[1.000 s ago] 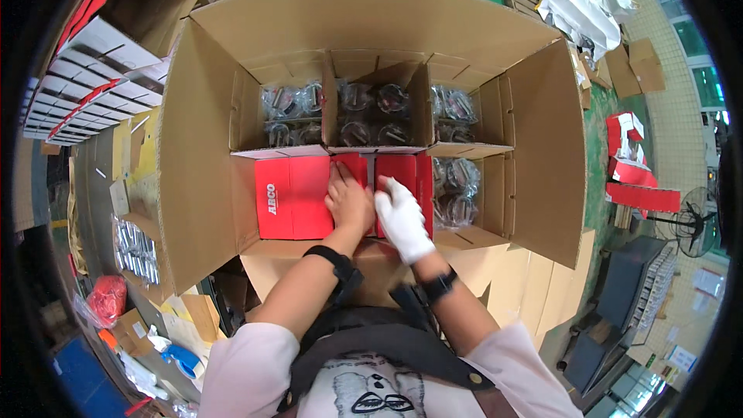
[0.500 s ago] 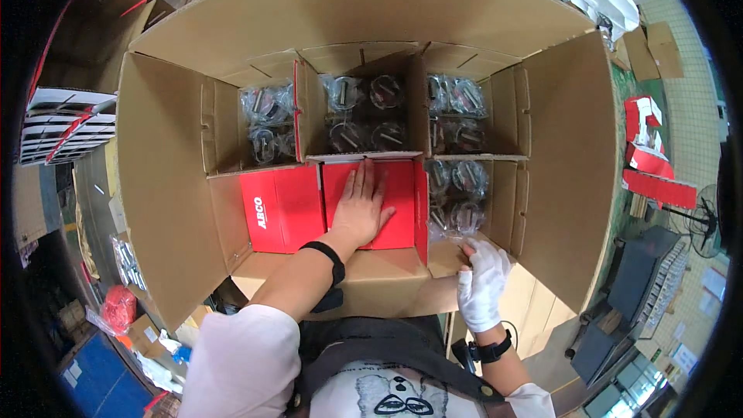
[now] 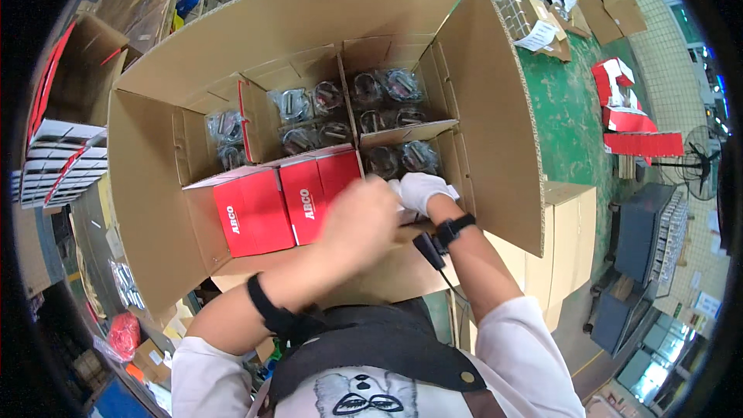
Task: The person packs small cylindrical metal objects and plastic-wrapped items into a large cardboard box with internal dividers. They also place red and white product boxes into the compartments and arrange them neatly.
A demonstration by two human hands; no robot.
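Observation:
A large open cardboard carton (image 3: 507,124) stands in front of me, split by cardboard dividers. Two red boxes, one on the left (image 3: 251,213) and one beside it (image 3: 309,193), fill its near left part. My left hand (image 3: 364,220), bare and smeared by motion, is over the right edge of the second box; its fingers cannot be made out. Just right of it, my white-gloved right hand (image 3: 424,190) reaches into the near right compartment with curled fingers, and what they hold is hidden. Plastic-wrapped round metal parts (image 3: 418,156) lie just beyond the glove.
More wrapped parts (image 3: 294,104) sit in the far compartments. The carton's tall flaps (image 3: 155,193) stand up around it. Stacked white-and-red boxes (image 3: 66,151) are at the left. Closed cartons (image 3: 569,236) and a fan (image 3: 700,156) are on the right.
My left hand has lifted from lying flat on the right red box and swung right. My gloved hand has moved into the near right compartment. The whole view has shifted and turned.

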